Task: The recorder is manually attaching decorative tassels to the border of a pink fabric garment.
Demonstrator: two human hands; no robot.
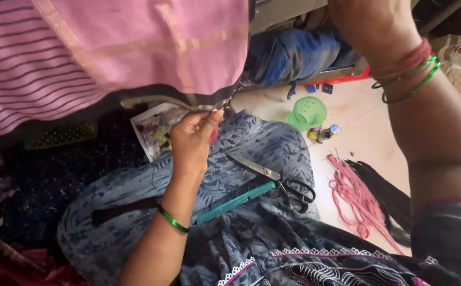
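The left hand (pixel 190 140) pinches the lower hem of the pink cloth (pixel 135 47) between thumb and fingertips, at centre. The right hand (pixel 371 21), far right, is cut off at the frame edge; its grip cannot be determined. Scissors (pixel 278 180) and a teal comb (pixel 235 202) lie on the lap, near right.

Scissors (pixel 278 182) beside teal comb (pixel 235 203); pink thread (pixel 355 198); perhaps spools (pixel 326 132).

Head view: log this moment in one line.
left hand: pinching pink cloth edge | right hand: out of frame | scissors, teal comb: on lap
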